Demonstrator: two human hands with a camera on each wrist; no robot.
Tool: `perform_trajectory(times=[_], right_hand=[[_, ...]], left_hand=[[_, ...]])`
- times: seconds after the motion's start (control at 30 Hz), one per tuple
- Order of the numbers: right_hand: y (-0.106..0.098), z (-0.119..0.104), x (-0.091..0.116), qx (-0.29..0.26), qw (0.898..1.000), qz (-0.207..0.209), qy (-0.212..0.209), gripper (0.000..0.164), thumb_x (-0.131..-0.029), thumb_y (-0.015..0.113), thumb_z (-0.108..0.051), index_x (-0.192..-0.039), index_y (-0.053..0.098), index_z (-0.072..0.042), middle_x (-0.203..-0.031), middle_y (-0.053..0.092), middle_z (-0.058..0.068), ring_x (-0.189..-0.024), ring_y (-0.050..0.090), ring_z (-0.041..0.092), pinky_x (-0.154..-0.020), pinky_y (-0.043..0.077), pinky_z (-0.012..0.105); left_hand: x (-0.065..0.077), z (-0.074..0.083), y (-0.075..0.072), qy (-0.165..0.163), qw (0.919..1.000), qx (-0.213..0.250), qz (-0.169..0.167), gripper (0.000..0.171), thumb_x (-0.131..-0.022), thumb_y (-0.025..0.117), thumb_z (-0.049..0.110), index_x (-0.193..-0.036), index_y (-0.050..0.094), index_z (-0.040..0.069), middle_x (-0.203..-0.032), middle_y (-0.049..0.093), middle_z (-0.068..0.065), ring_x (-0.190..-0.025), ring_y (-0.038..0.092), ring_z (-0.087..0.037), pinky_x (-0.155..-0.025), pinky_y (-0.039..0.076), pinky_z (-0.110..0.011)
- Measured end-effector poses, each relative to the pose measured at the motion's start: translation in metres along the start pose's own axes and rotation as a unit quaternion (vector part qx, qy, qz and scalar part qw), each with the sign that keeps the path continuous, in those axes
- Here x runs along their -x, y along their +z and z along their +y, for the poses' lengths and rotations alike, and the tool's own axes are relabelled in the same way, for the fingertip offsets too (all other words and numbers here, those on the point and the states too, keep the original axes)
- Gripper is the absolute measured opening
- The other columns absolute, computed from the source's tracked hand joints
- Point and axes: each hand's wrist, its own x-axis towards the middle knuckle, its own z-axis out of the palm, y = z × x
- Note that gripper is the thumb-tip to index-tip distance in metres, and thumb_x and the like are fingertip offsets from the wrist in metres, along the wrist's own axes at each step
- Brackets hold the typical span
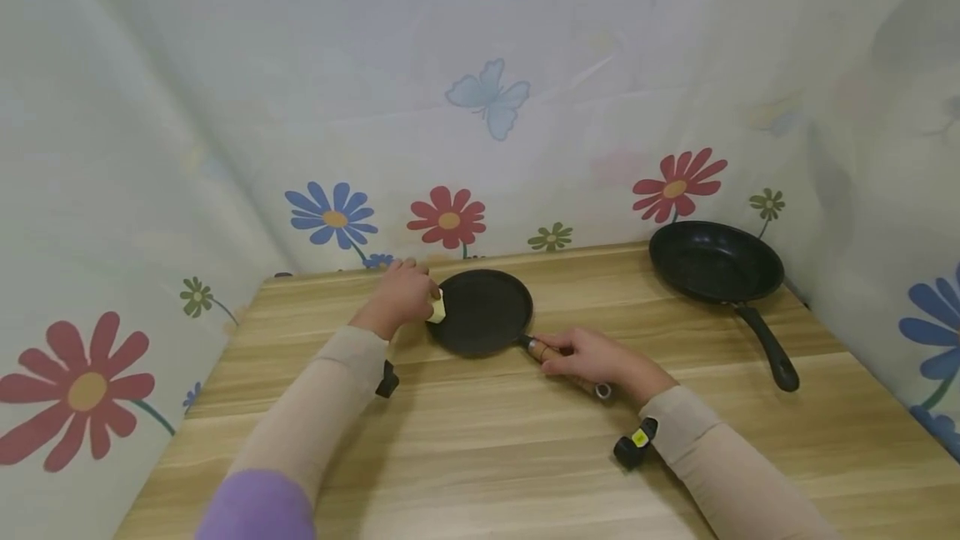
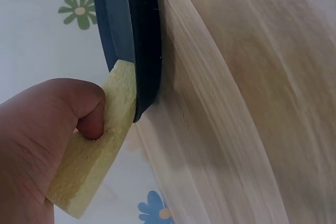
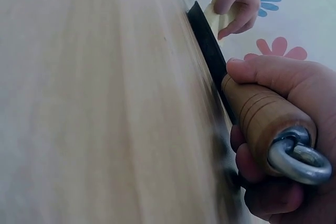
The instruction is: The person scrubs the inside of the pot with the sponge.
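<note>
A flat black pan (image 1: pixel 483 312) with a low rim lies near the back of the table. My right hand (image 1: pixel 588 355) grips its wooden handle (image 3: pixel 270 114), which ends in a metal ring (image 3: pixel 300 162). At the pan's left edge, my left hand (image 1: pixel 405 294) pinches a pale yellow sponge (image 2: pixel 102 145) between curled fingers and thumb. One end of the sponge meets the pan's rim in the left wrist view; how much of it touches the pan's surface is hidden.
On the right of the wood-grained table (image 1: pixel 480 457) stands a deeper black frying pan (image 1: pixel 716 261), its black handle (image 1: pixel 768 348) pointing toward the front. Behind the table hangs a flowered cloth (image 1: pixel 570 132), close to its back edge.
</note>
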Motion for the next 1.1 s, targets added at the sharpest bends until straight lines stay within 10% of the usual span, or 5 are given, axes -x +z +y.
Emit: perform_trajectory(times=[0.7, 1.1], right_hand=[[0.001, 0.000, 0.000, 0.000, 1.000, 0.018, 0.000, 0.054, -0.094, 0.070, -0.032, -0.142, 0.059, -0.012, -0.115, 0.071, 0.003, -0.081, 0.057, 0.014, -0.078, 0.047, 0.034], [0.001, -0.001, 0.000, 0.007, 1.000, 0.014, 0.008, 0.054, -0.093, 0.070, -0.033, -0.142, 0.060, -0.012, -0.116, 0.071, 0.004, -0.079, 0.057, 0.013, -0.079, 0.047, 0.033]], left_hand=[[-0.020, 0.004, 0.014, -0.045, 0.9977, 0.047, 0.016, 0.045, -0.088, 0.065, 0.036, -0.132, 0.070, 0.024, -0.116, 0.062, -0.010, -0.103, 0.050, -0.032, -0.098, 0.039, -0.053], [-0.037, 0.038, 0.017, -0.056, 0.9962, 0.063, 0.022, 0.045, -0.093, 0.063, 0.032, -0.134, 0.066, 0.015, -0.124, 0.063, -0.014, -0.114, 0.056, -0.036, -0.099, 0.046, -0.048]])
